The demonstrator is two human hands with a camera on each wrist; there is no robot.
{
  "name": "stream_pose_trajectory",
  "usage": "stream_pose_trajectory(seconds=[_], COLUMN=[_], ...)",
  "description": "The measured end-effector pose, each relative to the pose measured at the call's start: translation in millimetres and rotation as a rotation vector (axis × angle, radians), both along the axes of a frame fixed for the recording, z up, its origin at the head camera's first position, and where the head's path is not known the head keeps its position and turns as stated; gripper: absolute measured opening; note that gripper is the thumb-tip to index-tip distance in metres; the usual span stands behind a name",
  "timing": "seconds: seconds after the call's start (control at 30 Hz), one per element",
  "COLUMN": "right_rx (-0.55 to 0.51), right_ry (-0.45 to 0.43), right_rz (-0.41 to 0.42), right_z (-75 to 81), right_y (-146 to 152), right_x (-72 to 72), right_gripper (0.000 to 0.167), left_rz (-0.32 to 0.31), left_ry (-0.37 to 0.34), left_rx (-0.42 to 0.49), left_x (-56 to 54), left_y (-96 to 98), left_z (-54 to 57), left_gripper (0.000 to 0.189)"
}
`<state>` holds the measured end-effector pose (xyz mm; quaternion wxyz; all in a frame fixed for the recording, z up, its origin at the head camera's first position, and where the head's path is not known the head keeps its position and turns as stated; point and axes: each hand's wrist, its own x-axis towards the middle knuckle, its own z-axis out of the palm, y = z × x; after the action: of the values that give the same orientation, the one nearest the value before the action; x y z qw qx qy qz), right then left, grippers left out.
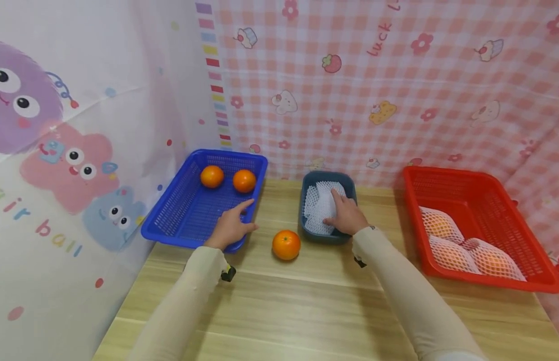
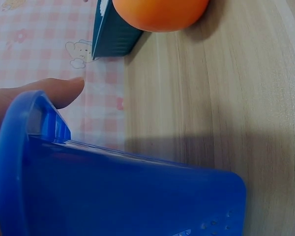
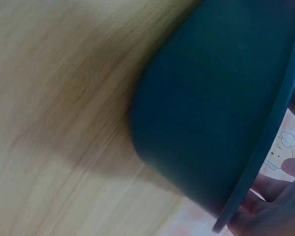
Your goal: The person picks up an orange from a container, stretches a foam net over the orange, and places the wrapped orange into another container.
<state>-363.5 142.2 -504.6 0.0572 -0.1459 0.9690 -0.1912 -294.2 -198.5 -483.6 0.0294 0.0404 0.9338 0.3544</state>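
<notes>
My left hand (image 1: 229, 228) hovers above the right side of the blue basket (image 1: 171, 233), its thumb and index finger spread apart and nothing between them. Two oranges (image 1: 212, 177) lie at the far end of that basket. Another orange (image 1: 286, 245) sits on the table between my hands. Over the dark teal bin (image 1: 326, 238), my right hand (image 1: 348, 216) reaches down to the white foam net sleeves (image 1: 319, 208). Its thumb and index finger stand apart at the sleeves. In the right wrist view, the bin's wall (image 3: 211, 108) hides what lies inside.
At the right stands a red basket (image 1: 469, 200) with several oranges in white foam nets (image 1: 453, 254). The wooden table (image 1: 279, 316) backs onto a pink checked cloth (image 1: 306, 120). A white cartoon-printed cloth (image 1: 126, 190) hangs along the left.
</notes>
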Motion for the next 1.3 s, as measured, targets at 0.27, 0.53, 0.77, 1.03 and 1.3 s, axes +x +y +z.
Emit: stream_pose_trajectory(seconds=[0.27,0.53,0.77,1.03,1.3], right_rx=[-0.018,-0.128,-0.227,-0.347,-0.399], right_ry=[0.064,0.158,0.246,0.446,0.453], right_rz=[-0.004,0.003,-0.023,0.052,0.209], right_z=[1.6,20.0,40.5,52.9,47.1], right_y=[0.9,6.8,8.8,3.8,-13.5], right_x=[-1.7,-0.5,13.8,46.1,77.4], right_gripper=[0.068,0.054,0.054,0.055,0.056], left_rz=[-0.001,0.000,-0.005,0.099,-0.141], left_ry=[0.014,0.011,0.019,0.322,0.369], left_rx=[0.005,-0.002,-0.059,-0.071,0.293], left_x=[-0.1,-2.1,-0.5,10.3,19.7], left_y=[0.4,0.7,6.0,29.6,81.4], left_z=[-0.3,0.1,2.5,6.8,38.4], left_gripper=[0.074,0.074,0.074,0.056,0.041])
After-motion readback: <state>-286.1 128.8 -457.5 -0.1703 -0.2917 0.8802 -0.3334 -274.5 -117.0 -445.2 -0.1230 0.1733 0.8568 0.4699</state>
